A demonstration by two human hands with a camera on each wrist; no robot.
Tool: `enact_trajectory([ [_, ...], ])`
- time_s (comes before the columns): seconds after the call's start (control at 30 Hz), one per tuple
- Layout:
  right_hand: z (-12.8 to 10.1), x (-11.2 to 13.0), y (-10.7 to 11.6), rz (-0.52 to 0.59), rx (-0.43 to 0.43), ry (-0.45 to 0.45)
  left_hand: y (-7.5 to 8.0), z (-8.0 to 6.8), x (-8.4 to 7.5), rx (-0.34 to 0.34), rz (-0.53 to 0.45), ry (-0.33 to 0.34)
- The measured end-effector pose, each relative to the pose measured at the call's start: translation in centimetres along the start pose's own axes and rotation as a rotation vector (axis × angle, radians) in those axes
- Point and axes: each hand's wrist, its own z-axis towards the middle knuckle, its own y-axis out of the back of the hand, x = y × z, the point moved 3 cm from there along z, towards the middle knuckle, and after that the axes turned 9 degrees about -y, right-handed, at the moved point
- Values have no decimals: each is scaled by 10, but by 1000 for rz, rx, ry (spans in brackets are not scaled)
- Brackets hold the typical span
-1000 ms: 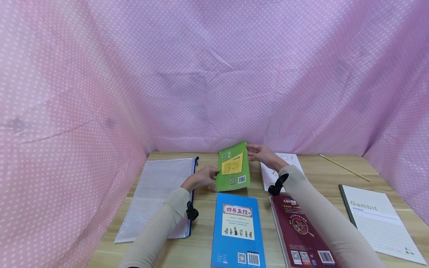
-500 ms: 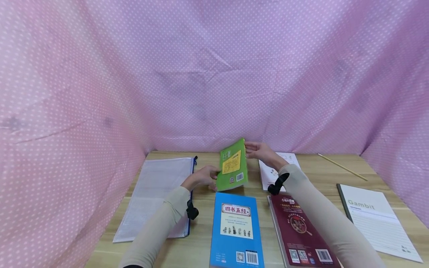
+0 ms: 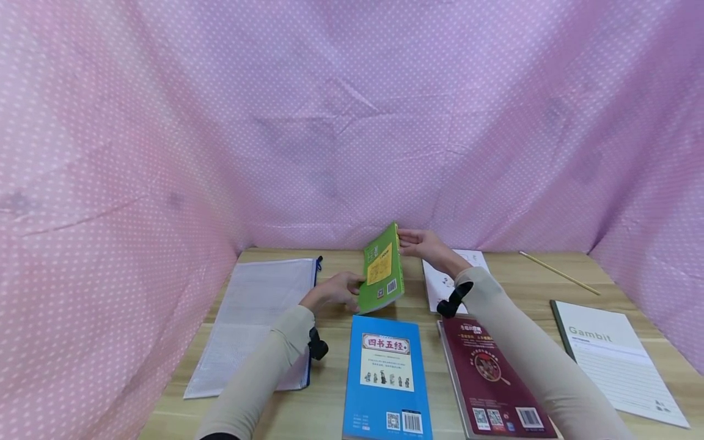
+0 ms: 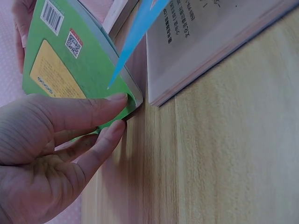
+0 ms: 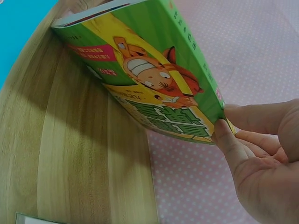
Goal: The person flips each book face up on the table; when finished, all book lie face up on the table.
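A green book [image 3: 381, 269] stands tilted on its lower edge on the wooden table [image 3: 517, 287], back cover with a yellow panel towards me. My left hand [image 3: 335, 292] pinches its lower left corner; the left wrist view shows the thumb [image 4: 88, 108] on the back cover [image 4: 60, 65] and fingers underneath. My right hand [image 3: 420, 244] pinches the top corner by the spine, and in the right wrist view the fingertips [image 5: 223, 131] clamp the cartoon front cover [image 5: 154, 79].
A blue book [image 3: 385, 377] lies in front of the green one, a dark red book [image 3: 489, 379] to its right. A mesh zip pouch [image 3: 258, 321] lies left, a white sheet [image 3: 440, 281] behind the right arm, a "Gambit" notebook [image 3: 616, 360] and a pencil [image 3: 558, 273] far right. Pink dotted cloth surrounds the table.
The green book has been tipped up from leaning back to nearly on edge, its top rising and turning left. Both hands keep their hold.
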Motion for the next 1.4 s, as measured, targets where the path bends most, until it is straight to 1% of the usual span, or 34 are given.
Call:
enact_trajectory([
  [0.33,-3,5,-2,-14,-5,3,-3,4,0,-7,-33,1],
  [0.73,-8,10,-5,-42,0,37,-5,4,-5,-25,-65,5],
  [0.93,-7,11,-9,2,30,61,-7,7,-6,-19,-88,-16],
  [1.0,-7,11,-10,9,43,72,-7,7,-5,-19,-95,-13],
  [1.4,-11,10,-15,-17,38,73,-7,6,-5,-20,-84,-8],
])
